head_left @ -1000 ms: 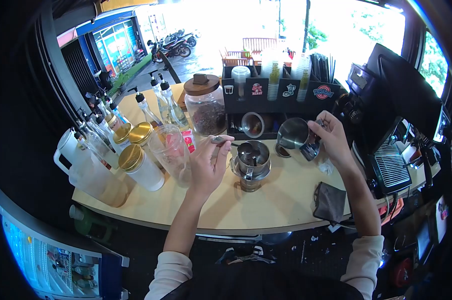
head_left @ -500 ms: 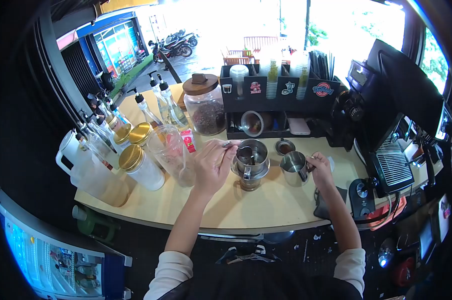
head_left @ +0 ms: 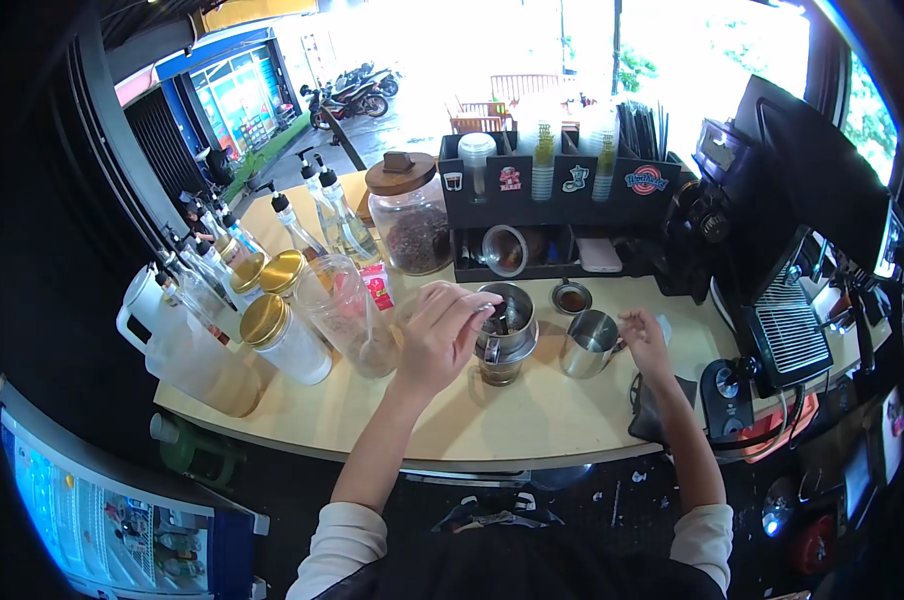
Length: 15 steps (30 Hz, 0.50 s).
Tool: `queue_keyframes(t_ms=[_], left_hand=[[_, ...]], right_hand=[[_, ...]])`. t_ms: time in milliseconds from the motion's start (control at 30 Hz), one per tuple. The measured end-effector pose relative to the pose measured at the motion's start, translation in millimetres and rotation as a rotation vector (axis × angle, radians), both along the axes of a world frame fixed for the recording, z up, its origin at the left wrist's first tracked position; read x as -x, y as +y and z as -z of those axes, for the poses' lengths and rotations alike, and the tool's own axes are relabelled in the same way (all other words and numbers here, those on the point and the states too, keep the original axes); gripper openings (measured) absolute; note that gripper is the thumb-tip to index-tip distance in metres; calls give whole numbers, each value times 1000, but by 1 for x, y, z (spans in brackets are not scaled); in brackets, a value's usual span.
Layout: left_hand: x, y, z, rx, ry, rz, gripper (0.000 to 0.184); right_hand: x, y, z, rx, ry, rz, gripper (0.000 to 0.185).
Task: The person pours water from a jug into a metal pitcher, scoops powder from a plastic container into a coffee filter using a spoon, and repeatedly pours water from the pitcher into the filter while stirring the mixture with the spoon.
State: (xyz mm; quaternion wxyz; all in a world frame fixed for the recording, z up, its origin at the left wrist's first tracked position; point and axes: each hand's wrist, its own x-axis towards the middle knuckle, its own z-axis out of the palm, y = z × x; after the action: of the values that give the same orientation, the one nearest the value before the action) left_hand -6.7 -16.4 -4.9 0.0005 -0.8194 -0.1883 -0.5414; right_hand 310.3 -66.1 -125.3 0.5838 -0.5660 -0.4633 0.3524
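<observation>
My left hand (head_left: 440, 335) pinches the handle of a spoon (head_left: 499, 318), whose lower end is down inside a metal coffee filter (head_left: 515, 312). The filter sits on a metal base (head_left: 500, 372) on the wooden counter. To its right a steel pitcher (head_left: 591, 343) stands upright on the counter. My right hand (head_left: 646, 343) is beside the pitcher's handle, its fingers bent and apart, holding nothing that shows. A small round metal dish (head_left: 571, 297) with brown contents lies behind the pitcher.
Left on the counter (head_left: 452, 430) are a clear plastic jug (head_left: 344, 310), gold-lidded jars (head_left: 289, 340), pump bottles and a wooden-lidded jar (head_left: 415, 225). A black cup rack (head_left: 562, 190) stands behind; a black cloth and an espresso machine (head_left: 784, 320) are at right.
The steel pitcher has come down from the raised, tilted position onto the counter, and my right hand has loosened from its handle. My left hand has moved slightly right, spoon more upright.
</observation>
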Motion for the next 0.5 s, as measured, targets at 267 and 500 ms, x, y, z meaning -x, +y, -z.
queue_keyframes(t_ms=[267,500], left_hand=[[-28,-2,7,-128,250,4,22],[-4,-20,27,268,-22,-106,18]], right_hand=[[118,-15,-113,-544,-503,-226,43],[119,-8,-109,-604,-740,-193,26]])
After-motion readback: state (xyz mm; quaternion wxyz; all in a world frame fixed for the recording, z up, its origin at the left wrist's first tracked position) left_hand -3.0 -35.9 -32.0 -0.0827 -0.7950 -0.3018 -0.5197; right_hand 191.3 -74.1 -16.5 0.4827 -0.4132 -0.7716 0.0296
